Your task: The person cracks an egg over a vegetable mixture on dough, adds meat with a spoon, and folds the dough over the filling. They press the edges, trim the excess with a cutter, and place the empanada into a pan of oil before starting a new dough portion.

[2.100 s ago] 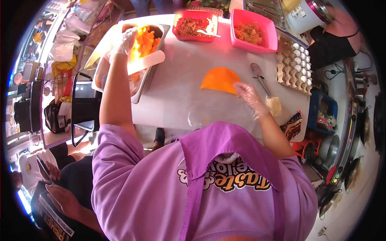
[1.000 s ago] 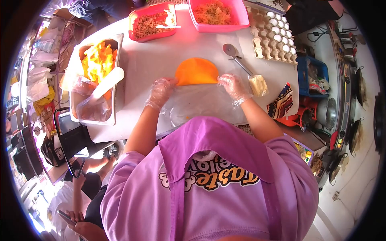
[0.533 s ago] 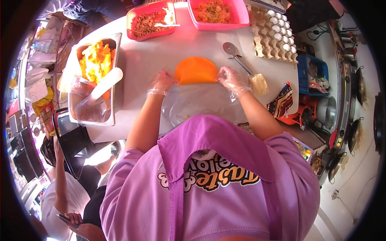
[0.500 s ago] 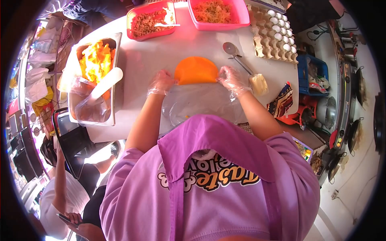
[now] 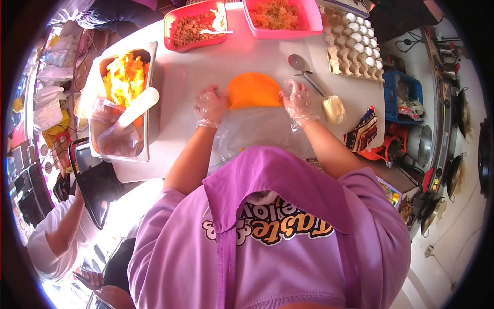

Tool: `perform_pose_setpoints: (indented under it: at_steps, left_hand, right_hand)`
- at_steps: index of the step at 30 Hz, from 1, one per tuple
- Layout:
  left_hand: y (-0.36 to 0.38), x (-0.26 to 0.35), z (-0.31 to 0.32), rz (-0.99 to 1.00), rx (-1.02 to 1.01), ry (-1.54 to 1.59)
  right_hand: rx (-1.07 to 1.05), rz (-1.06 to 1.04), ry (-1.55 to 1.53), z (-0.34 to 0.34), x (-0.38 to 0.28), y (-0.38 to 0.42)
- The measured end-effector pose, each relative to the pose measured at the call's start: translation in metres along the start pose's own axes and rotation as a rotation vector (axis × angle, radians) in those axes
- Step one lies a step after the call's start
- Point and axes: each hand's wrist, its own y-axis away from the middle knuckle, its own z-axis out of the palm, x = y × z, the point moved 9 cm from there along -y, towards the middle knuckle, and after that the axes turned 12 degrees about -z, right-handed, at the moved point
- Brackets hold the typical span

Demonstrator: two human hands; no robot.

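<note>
On a clear plastic sheet (image 5: 257, 126) lies an orange half-round of dough (image 5: 254, 91), its straight edge toward me. My left hand (image 5: 210, 107), in a thin clear glove, is beside the dough's left corner with its fingers apart. At the opposite corner is my right hand (image 5: 299, 104), gloved the same way, fingers spread and the thumb side close to the dough. Neither hand appears to grip anything. Just right of my right hand are a pizza cutter (image 5: 307, 73) and a pale yellow block (image 5: 334, 109) that looks like butter.
A metal pan (image 5: 149, 103) with orange dough and a white-handled tool is at left. Two pink tubs of filling (image 5: 177, 44) (image 5: 315, 26) stand at the back. An egg tray (image 5: 337, 56) is back right, patterned cloth (image 5: 363, 130) front right. People are at lower left.
Both hands have loosened from pinching the dough's corners, and their fingers have spread. My left hand has turned and moved slightly right. The dough keeps its half-round shape.
</note>
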Motion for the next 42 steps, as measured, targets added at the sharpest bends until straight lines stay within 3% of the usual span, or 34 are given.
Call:
perform_pose_setpoints:
  at_steps: [4, 13, 16, 18, 22, 25, 28, 30, 33, 37, 42]
  left_hand:
    - [0.011, 0.007, 0.002, 0.001, 0.063, -0.011]
    - [0.015, 0.010, 0.009, 0.128, 0.215, -0.191]
    - [-0.001, 0.015, 0.011, 0.153, 0.076, -0.251]
    - [-0.016, 0.012, 0.014, 0.065, -0.104, -0.083]
    - [-0.010, 0.033, 0.006, 0.022, -0.058, -0.094]
    - [-0.004, 0.039, -0.001, 0.041, 0.104, -0.168]
    - [-0.010, 0.036, 0.004, 0.072, 0.117, -0.152]
    - [-0.027, 0.033, 0.026, 0.249, 0.149, -0.270]
    - [-0.025, 0.051, 0.002, 0.210, -0.025, -0.197]
    - [-0.032, 0.060, 0.009, 0.195, -0.107, -0.196]
    - [-0.037, 0.070, 0.017, 0.203, -0.070, -0.300]
  right_hand:
    - [-0.087, 0.070, 0.052, -0.010, -0.013, 0.004]
    - [-0.129, -0.124, 0.257, -0.012, -0.029, -0.001]
    - [-0.265, -0.015, 0.177, -0.002, -0.015, -0.010]
    - [-0.020, 0.023, -0.058, 0.005, 0.006, -0.020]
    - [-0.077, 0.045, 0.159, -0.007, -0.017, -0.023]
    - [-0.114, 0.016, 0.194, -0.007, -0.019, -0.024]
    - [-0.086, -0.154, 0.212, -0.010, -0.030, -0.027]
    - [-0.171, -0.223, 0.241, -0.002, -0.034, -0.032]
    - [-0.173, -0.142, 0.047, -0.008, -0.020, -0.044]
    - [-0.138, -0.134, -0.008, -0.006, -0.027, -0.051]
    - [-0.292, -0.227, 0.220, -0.004, -0.045, -0.061]
